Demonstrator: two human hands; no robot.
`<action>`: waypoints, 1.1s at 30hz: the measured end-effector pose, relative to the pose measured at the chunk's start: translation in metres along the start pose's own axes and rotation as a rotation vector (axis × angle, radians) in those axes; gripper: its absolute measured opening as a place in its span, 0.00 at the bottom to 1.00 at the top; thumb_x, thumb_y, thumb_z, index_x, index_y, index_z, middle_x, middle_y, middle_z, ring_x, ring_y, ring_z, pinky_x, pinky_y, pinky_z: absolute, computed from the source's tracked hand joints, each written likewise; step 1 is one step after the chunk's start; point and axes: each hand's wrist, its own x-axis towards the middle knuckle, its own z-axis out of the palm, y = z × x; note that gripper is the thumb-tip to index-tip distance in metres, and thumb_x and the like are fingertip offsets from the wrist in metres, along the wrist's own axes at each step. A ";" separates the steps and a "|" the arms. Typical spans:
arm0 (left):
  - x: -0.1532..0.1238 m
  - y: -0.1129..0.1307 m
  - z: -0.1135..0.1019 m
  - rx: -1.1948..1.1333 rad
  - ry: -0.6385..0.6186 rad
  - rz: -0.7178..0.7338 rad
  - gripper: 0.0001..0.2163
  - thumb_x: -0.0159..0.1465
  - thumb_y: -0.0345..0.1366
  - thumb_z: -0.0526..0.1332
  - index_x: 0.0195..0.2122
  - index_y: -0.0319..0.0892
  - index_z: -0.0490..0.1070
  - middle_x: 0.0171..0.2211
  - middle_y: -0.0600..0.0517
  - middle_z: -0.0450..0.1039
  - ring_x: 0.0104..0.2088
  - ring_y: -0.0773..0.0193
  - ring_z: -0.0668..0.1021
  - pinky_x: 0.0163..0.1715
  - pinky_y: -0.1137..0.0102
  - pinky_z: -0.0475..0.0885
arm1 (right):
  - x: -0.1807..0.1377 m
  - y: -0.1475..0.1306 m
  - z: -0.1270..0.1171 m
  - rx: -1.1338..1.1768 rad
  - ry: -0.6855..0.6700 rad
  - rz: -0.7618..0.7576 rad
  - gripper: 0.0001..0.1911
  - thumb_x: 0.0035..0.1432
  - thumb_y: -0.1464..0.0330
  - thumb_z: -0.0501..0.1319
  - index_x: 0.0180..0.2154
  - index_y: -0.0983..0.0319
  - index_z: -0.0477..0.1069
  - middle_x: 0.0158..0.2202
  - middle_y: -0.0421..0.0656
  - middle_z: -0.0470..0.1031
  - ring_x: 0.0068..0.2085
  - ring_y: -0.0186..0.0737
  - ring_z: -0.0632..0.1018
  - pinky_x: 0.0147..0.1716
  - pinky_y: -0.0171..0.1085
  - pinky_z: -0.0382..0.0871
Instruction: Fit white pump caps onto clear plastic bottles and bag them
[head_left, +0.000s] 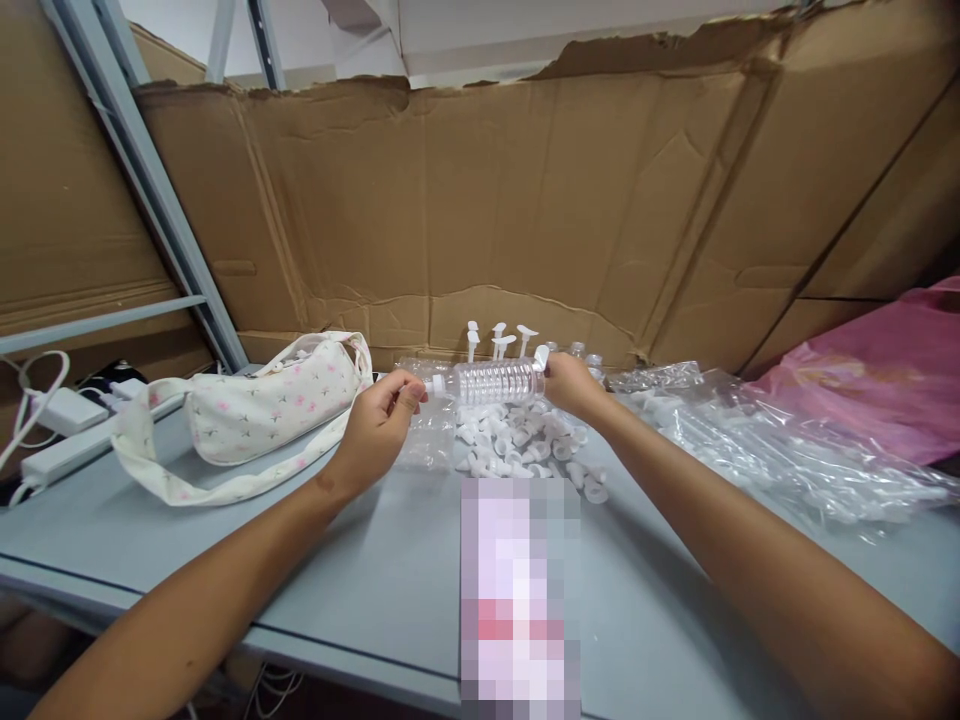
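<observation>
A clear ribbed plastic bottle (496, 383) lies level between my two hands, above a pile of small white plastic parts (521, 437). My right hand (571, 384) is closed around its right end, where a white piece like a pump head (541, 356) shows by the fingers. At the other end, my left hand (386, 412) is closed in a pinch, close to a small white tip (436, 384). Whatever lies inside that pinch is hidden. Below the left fingers is clear plastic packaging (427, 445). Several white pump heads (499, 342) stand upright behind the bottle.
A floral white bag (274, 400) with a strap lies at the left, near a power strip (67, 450). Clear plastic bags (742, 440) and a pink bag (877, 365) are on the right. A cardboard wall (510, 210) closes off the back. A blurred pinkish patch (517, 590) covers the front.
</observation>
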 end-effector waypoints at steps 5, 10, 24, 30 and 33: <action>-0.001 -0.001 0.000 -0.002 -0.001 0.015 0.13 0.66 0.42 0.51 0.29 0.41 0.64 0.25 0.54 0.63 0.26 0.68 0.66 0.27 0.73 0.62 | 0.016 -0.008 0.001 0.023 -0.004 0.100 0.14 0.62 0.63 0.56 0.45 0.64 0.69 0.44 0.44 0.72 0.41 0.38 0.75 0.39 0.42 0.72; 0.000 0.001 -0.001 -0.010 0.007 0.022 0.13 0.66 0.43 0.51 0.29 0.41 0.65 0.26 0.54 0.63 0.26 0.68 0.66 0.28 0.72 0.63 | 0.026 -0.013 0.001 0.061 -0.012 0.168 0.14 0.62 0.63 0.57 0.46 0.64 0.69 0.46 0.45 0.72 0.42 0.39 0.75 0.41 0.43 0.71; -0.001 0.001 -0.001 -0.002 -0.003 0.057 0.13 0.67 0.42 0.51 0.29 0.41 0.65 0.26 0.54 0.63 0.26 0.68 0.66 0.28 0.72 0.62 | 0.019 -0.013 -0.006 0.061 -0.056 0.228 0.15 0.61 0.63 0.57 0.46 0.65 0.69 0.44 0.45 0.72 0.41 0.39 0.75 0.39 0.42 0.72; -0.001 -0.002 -0.001 -0.011 -0.021 0.019 0.13 0.67 0.43 0.51 0.29 0.41 0.65 0.26 0.54 0.63 0.26 0.68 0.66 0.26 0.72 0.61 | -0.005 -0.029 -0.033 0.043 0.024 0.147 0.14 0.58 0.66 0.57 0.23 0.65 0.72 0.19 0.45 0.72 0.30 0.43 0.77 0.29 0.37 0.65; -0.001 -0.002 0.000 0.013 -0.032 -0.011 0.13 0.67 0.44 0.51 0.29 0.41 0.64 0.26 0.55 0.63 0.26 0.68 0.66 0.25 0.72 0.60 | -0.027 -0.038 -0.046 0.134 0.016 0.067 0.17 0.62 0.62 0.51 0.31 0.63 0.73 0.28 0.45 0.77 0.31 0.40 0.78 0.28 0.35 0.67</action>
